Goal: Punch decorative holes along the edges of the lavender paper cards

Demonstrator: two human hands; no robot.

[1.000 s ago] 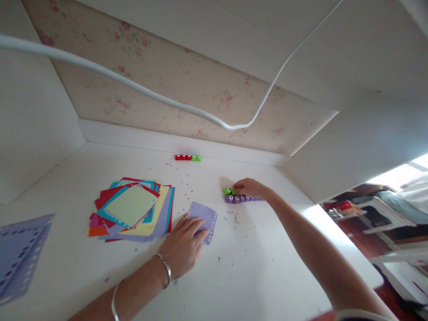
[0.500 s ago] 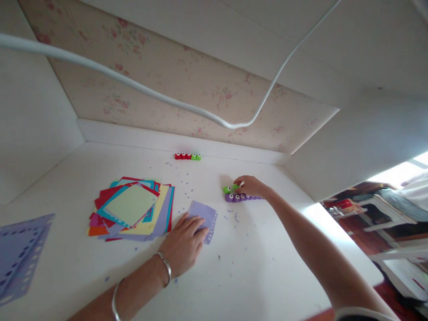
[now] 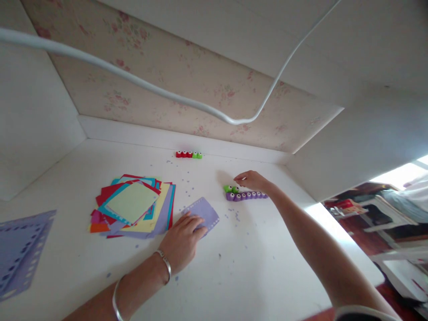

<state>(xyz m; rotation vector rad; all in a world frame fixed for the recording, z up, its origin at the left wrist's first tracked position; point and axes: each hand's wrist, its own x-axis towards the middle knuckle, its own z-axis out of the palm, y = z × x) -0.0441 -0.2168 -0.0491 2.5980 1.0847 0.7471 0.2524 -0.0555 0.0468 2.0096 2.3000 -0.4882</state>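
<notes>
My left hand (image 3: 183, 238) lies on a small lilac sheet of paper (image 3: 204, 213) with its fingers stretched out flat over the lower left part. Punched holes run along edges of this sheet. My right hand (image 3: 253, 180) hovers just above and behind a row of small purple craft punches (image 3: 249, 196) with white-and-dark button tops. Its fingers are bent, slightly apart, and I see nothing between them. Right behind the left end of the purple row stand two green craft punches (image 3: 231, 189), just left of the right hand's fingertips.
Left of my left hand lies a stack of coloured paper (image 3: 133, 203). Larger lilac punched sheets (image 3: 20, 249) lie at the far left. Red and green punches (image 3: 189, 154) line up near the back wall. Small paper dots are scattered on the white table (image 3: 227, 276). A white cable (image 3: 150, 91) hangs across.
My right hand has let go of a green punch and lifted slightly away; the punch now stands beside the other green one. The lilac sheet has turned under my left hand.
</notes>
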